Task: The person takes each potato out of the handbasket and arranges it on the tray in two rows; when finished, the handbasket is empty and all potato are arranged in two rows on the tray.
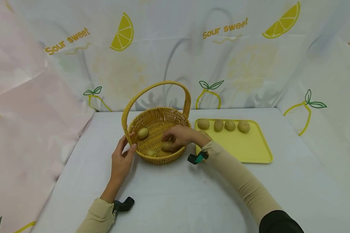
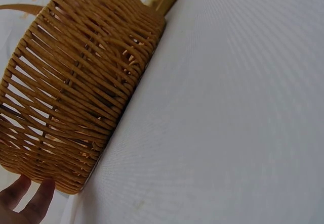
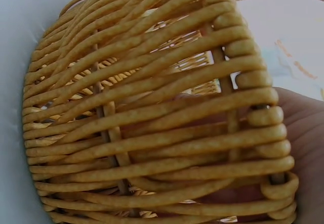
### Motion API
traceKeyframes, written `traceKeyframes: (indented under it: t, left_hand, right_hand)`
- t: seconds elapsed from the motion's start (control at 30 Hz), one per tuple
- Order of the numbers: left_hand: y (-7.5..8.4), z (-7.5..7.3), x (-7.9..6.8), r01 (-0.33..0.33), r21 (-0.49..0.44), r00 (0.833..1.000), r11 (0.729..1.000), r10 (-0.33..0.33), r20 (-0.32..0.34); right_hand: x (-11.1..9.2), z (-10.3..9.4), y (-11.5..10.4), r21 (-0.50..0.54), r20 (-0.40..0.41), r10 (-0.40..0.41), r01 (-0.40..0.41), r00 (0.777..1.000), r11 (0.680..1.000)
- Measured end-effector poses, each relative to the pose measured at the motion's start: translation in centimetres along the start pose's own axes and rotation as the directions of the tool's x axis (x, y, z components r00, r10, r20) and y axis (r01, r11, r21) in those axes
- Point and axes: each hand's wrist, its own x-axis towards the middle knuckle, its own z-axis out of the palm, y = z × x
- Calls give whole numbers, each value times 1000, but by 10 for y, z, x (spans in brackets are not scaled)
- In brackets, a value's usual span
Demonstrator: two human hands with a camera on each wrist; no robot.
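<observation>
A round wicker basket with a tall arched handle stands on the table. My left hand holds its left side near the handle's foot. Two fingertips of that hand touch the woven wall in the left wrist view. Inside the basket, my right hand reaches over the right rim and grips a potato low near the bottom. Two more potatoes lie in there, one at the left wall and one at the front. The right wrist view shows mostly weave, with the right hand partly hidden behind it.
To the right lies a yellow tray with a row of several potatoes along its far edge. Another potato shows partly behind the right wrist. White cloth covers the table, and a lemon-printed curtain hangs behind.
</observation>
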Motion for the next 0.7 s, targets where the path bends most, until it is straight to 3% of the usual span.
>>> traceKeyframes:
  t: [0.07,0.3,0.7]
  left_hand:
    - [-10,0,1,-14,3,1000,1000,14,-2]
    - [-11,0,2,-14,-1,1000,1000,14,-4]
    - [-10,0,1,-9,5,1000,1000,9,-2]
  right_hand:
    - [0,1,1,6,-11,5,-5,1000,1000]
    - [-1,1,4,39,-49,-7,9,999,999]
    - [-3,3,11,225,-203,-59,105,977,969]
